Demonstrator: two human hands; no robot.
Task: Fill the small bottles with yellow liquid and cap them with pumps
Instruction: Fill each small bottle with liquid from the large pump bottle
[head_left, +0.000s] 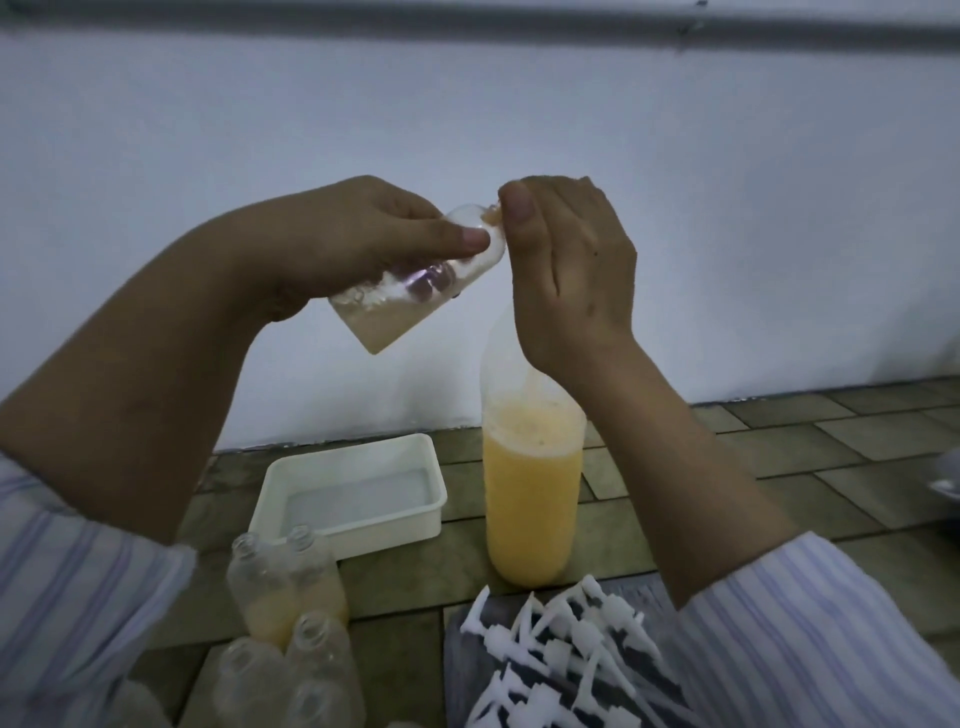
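Observation:
My left hand (353, 244) grips a small clear bottle (410, 306) in the air, tilted with its base down-left and its mouth up-right. It holds only a trace of pale liquid. My right hand (566, 270) meets the bottle's mouth, thumb and curled fingers pinching there around a small orange bit; what that bit is I cannot tell. Below stands a tall clear bottle (532, 499), about half full of yellow liquid, its neck hidden behind my right wrist. White pumps (571, 654) lie in a heap at the bottom right.
Several small open bottles (291, 597), two with some yellow liquid, stand on the tiled floor at the bottom left. A white rectangular tray (363, 522) with clear liquid sits behind them, near the white wall. The pumps rest on a dark sheet (460, 670).

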